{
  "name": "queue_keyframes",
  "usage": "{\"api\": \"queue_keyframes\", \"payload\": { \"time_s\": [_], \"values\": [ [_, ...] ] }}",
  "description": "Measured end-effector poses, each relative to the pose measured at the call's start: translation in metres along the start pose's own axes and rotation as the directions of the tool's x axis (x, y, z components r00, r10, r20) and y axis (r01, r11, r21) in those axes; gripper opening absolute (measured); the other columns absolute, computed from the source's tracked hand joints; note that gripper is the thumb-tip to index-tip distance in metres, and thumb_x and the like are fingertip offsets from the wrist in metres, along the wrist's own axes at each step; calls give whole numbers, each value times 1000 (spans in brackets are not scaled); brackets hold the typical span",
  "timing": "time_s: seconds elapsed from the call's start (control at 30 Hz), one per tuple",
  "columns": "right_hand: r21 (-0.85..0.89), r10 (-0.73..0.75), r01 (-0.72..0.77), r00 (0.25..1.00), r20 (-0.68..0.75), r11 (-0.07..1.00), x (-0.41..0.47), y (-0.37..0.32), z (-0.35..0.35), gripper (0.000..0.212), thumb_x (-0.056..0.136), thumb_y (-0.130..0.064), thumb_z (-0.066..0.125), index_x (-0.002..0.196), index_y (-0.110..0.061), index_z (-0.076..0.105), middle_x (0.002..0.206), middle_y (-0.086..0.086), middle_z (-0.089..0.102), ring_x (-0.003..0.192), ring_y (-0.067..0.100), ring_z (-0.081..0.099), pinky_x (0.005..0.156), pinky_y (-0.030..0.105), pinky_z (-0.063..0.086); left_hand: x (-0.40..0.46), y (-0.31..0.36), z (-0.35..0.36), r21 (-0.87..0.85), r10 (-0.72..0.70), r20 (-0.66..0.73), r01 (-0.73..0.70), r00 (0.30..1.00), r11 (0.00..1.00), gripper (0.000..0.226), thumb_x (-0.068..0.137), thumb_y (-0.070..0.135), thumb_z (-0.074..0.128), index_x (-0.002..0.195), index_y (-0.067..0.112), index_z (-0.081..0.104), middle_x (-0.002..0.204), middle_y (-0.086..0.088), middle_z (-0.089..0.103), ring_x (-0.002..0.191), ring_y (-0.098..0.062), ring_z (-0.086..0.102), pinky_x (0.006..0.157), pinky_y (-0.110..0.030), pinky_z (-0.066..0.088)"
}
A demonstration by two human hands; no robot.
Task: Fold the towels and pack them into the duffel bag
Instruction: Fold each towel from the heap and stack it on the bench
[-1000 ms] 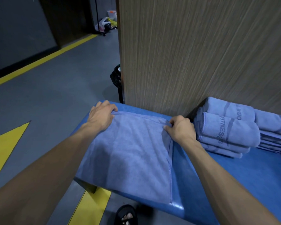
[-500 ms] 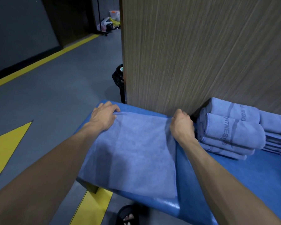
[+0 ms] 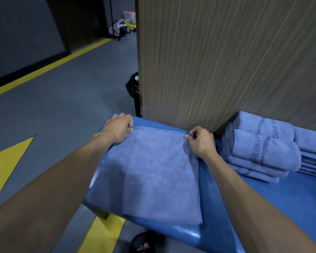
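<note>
There is one view only, from a camera on the person's head. It looks forward and down (with wide-angle bending at the edges), close above the blue worktop (image 3: 290, 207), facing the wood-grain panel (image 3: 226, 61), with grey floor (image 3: 62, 115) at left.

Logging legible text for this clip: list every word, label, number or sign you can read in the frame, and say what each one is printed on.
"FITNESS" on the front rolled towel in the stack to the right of the right hand; the last letters run into a printed mark.
"OGA" on the rolled towel behind it; only part of the word shows and the rest is cut off.
No readable text shows on the flat towel under the hands, the bench or the floor markings.
</note>
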State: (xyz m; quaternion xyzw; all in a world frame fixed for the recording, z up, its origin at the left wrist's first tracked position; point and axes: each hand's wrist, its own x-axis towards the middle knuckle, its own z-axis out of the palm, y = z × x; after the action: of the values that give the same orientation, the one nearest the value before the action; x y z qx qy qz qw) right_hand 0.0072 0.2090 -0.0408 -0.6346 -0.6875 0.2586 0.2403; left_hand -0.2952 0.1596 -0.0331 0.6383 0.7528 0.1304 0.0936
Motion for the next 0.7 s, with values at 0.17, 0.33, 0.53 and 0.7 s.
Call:
{"api": "queue_keyframes", "payload": {
  "time_s": [0.17,0.33,0.53,0.7],
  "values": [
    [79,-30,24,996,83,997,0,-5,4,28,87,-39,73,70,-26,54,77,-6,64,98,29,61,93,50,49,4,2,1,68,7,65,-12,998,998,10,101,24,51,110,26,51,109,6,47,108,-21,39,95,-37,35],
    [161,-87,83,996,18,983,-3,-9,-1,23,94,-29,67,80,-17,54,78,-2,61,80,20,56,73,32,43,6,3,-2,122,11,104,-24,995,992,22,103,24,49,125,25,52,110,4,46,117,-23,39,101,-39,36],
    [324,-178,202,979,-102,924,-19,-13,-21,23,85,-19,76,73,-9,59,66,-1,61,58,7,49,56,19,40,-4,-9,-22,171,15,180,-46,984,984,8,102,20,47,100,24,53,106,0,48,108,-23,39,100,-39,39],
    [465,-180,245,967,-181,851,-41,-29,-42,24,82,-21,81,67,-16,62,65,-6,63,60,4,53,57,22,45,-38,-21,-59,27,85,213,-92,973,995,17,98,23,61,88,30,49,103,2,47,104,-20,42,90,-27,33]
  ]
}}
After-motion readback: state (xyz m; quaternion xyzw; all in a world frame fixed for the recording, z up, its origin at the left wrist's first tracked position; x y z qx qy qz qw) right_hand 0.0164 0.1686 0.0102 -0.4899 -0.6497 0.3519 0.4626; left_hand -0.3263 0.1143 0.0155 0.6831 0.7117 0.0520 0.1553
